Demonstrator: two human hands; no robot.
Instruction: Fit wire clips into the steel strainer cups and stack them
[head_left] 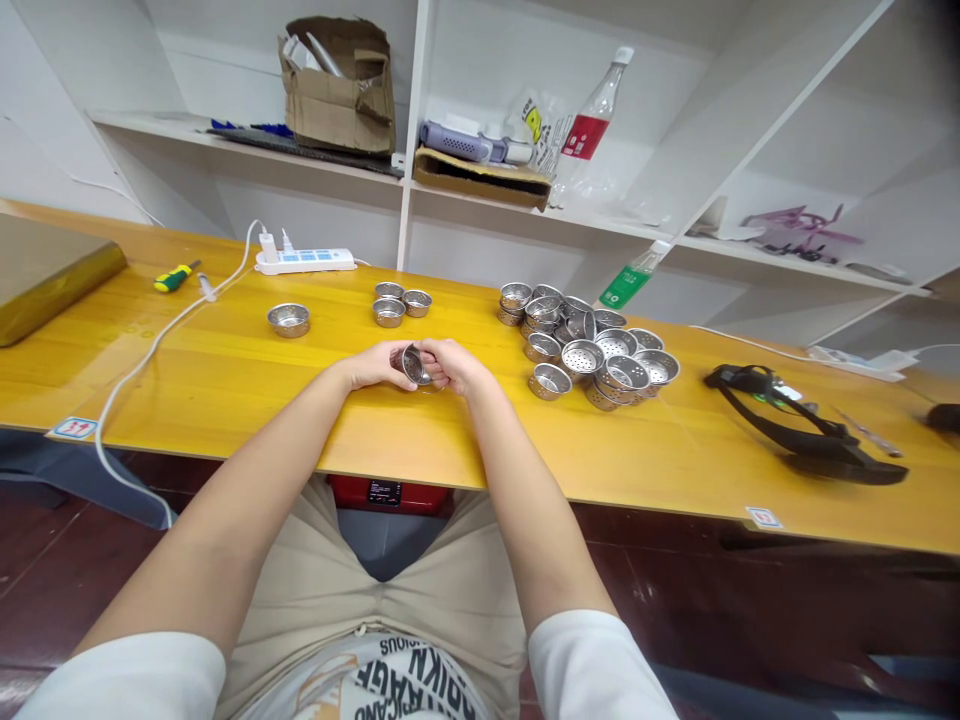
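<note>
Between my two hands a small metal cup [413, 365] is held tilted on its side, just above the table near its front edge. My left hand [381, 367] grips its left side, and the fingers of my right hand [448, 366] are closed at its right side. Beyond my hands stand three small perforated metal cups [389, 312] close together. One wider metal cup [289, 320] sits alone to the left. A large group of perforated metal cups [583, 357], some stacked, is to the right of my right hand.
A white power strip [305, 261] with a cable and a green-yellow screwdriver [173, 278] lie at the left. Black headgear [802, 430] rests on the table [697, 465] at the right. A green-labelled bottle [628, 284] leans behind the cups. White shelves [407, 200] stand behind.
</note>
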